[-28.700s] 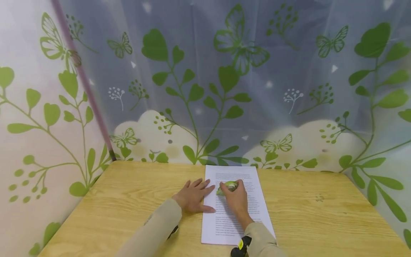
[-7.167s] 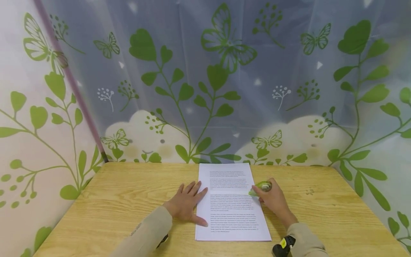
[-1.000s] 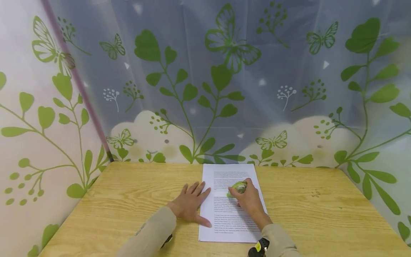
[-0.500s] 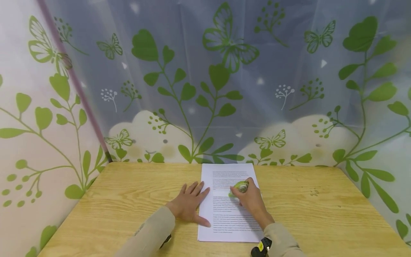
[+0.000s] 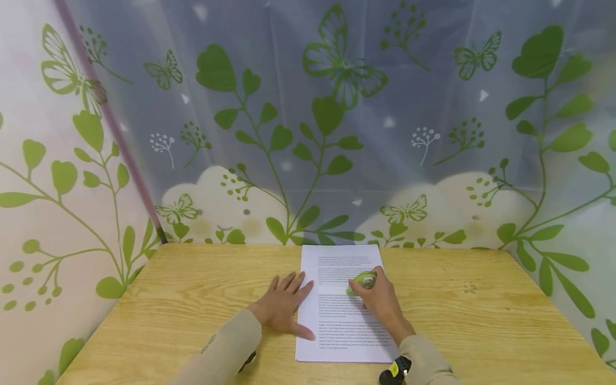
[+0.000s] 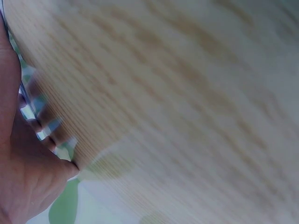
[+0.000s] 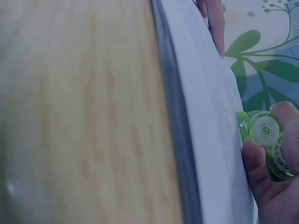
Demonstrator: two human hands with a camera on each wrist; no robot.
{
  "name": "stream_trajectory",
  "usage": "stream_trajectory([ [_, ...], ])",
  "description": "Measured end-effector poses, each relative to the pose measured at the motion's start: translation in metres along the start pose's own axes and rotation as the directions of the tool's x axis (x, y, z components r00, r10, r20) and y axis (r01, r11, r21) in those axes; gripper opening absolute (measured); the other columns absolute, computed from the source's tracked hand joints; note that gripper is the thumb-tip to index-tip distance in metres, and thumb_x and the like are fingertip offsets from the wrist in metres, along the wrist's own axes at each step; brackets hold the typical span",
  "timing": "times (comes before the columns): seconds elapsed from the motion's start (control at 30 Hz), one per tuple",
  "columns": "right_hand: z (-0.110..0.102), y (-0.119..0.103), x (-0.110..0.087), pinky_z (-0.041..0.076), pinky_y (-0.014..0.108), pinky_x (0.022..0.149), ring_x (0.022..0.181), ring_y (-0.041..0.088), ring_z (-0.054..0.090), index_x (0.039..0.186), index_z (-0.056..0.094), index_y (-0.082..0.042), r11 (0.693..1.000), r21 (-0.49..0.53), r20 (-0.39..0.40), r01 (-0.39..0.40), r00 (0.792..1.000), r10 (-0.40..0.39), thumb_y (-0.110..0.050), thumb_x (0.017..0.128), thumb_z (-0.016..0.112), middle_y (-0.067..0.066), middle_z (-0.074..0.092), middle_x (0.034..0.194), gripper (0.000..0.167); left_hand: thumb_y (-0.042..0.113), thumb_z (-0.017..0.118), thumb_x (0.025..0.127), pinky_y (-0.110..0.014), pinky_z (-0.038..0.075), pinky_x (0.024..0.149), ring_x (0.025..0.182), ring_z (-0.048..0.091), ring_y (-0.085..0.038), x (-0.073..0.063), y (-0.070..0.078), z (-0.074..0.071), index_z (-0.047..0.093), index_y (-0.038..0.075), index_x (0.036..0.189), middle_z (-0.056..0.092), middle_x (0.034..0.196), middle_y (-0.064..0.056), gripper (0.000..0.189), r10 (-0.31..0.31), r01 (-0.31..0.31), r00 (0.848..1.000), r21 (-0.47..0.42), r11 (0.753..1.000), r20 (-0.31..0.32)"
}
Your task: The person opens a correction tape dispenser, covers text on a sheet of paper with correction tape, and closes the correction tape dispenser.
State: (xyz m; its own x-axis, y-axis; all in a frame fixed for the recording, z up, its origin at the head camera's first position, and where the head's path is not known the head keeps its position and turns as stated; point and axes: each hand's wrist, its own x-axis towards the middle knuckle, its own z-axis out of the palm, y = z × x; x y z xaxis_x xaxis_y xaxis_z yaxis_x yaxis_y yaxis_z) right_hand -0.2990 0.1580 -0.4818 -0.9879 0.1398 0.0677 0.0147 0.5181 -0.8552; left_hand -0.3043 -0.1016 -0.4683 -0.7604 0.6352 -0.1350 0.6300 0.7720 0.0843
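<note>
A stack of printed white paper (image 5: 346,342) lies on the table. My right hand (image 5: 382,302) pinches a green, see-through correction tape dispenser (image 5: 363,279) between thumb and fingers, over the right half of the page. Its tip points down-left at a blank white band between two blocks of text; whether it touches is hard to tell. In the right wrist view the round spools of the correction tape (image 7: 265,130) show through its case. My left hand (image 5: 281,307) lies flat with fingers spread, fingertips and thumb on the sheet's left edge.
The wooden table (image 5: 192,299) stretches out on both sides of the paper. A curtain (image 5: 289,133) printed with leaves and butterflies hangs right behind its far edge. A small dark mark (image 5: 469,287) shows on the wood to the right.
Over the last second my right hand has slid slightly right across the page with the correction tape. About seven seconds ago it was at the page's right edge. My left hand stays on the paper.
</note>
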Motion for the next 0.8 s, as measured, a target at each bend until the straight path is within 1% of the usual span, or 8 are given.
stream_trajectory([
  [0.27, -0.006, 0.001, -0.001, 0.047, 0.029, 0.049, 0.052, 0.016, 0.053, 0.104, 0.043, -0.003, 1.000, 0.015, 0.012, -0.015, 1.000, 0.015, -0.030, 0.084, 0.074, 0.010, 0.059, 0.081, 0.046, 0.084, 0.053, 0.068, -0.061, 0.011, 0.108, 0.142, 0.011, -0.038, 0.000, 0.001, -0.001, 0.019, 0.013, 0.154, 0.011, 0.157, -0.017, 0.116, 0.006, -0.006, 1.000, -0.012, 1.000, -0.004],
  [0.4, -0.009, 0.003, -0.001, 0.048, 0.029, 0.050, 0.054, 0.016, 0.054, 0.105, 0.043, -0.002, 1.000, 0.021, 0.020, -0.018, 1.000, 0.018, -0.030, 0.085, 0.074, 0.011, 0.059, 0.083, 0.046, 0.085, 0.052, 0.067, -0.061, 0.011, 0.108, 0.142, 0.010, -0.037, 0.000, 0.001, -0.001, 0.018, 0.014, 0.154, 0.010, 0.158, -0.016, 0.117, 0.003, -0.003, 1.000, -0.011, 1.000, -0.002],
  [0.57, -0.011, 0.006, -0.001, 0.046, 0.029, 0.053, 0.061, 0.016, 0.053, 0.107, 0.044, -0.002, 1.000, -0.030, 0.010, -0.007, 1.000, 0.007, -0.032, 0.085, 0.073, 0.011, 0.058, 0.085, 0.047, 0.087, 0.049, 0.067, -0.061, 0.010, 0.108, 0.142, 0.009, -0.037, 0.000, 0.001, 0.001, 0.017, 0.015, 0.154, 0.009, 0.158, -0.016, 0.117, 0.003, -0.003, 1.000, -0.007, 1.000, 0.000],
  [0.8, -0.015, 0.008, 0.000, 0.046, 0.029, 0.055, 0.063, 0.017, 0.054, 0.106, 0.044, -0.002, 0.999, -0.042, 0.011, 0.010, 1.000, -0.009, -0.032, 0.085, 0.073, 0.011, 0.058, 0.085, 0.048, 0.088, 0.048, 0.066, -0.061, 0.009, 0.108, 0.143, 0.009, -0.036, 0.000, 0.000, 0.001, 0.017, 0.015, 0.154, 0.009, 0.158, -0.015, 0.118, 0.000, -0.001, 1.000, -0.015, 1.000, -0.003],
])
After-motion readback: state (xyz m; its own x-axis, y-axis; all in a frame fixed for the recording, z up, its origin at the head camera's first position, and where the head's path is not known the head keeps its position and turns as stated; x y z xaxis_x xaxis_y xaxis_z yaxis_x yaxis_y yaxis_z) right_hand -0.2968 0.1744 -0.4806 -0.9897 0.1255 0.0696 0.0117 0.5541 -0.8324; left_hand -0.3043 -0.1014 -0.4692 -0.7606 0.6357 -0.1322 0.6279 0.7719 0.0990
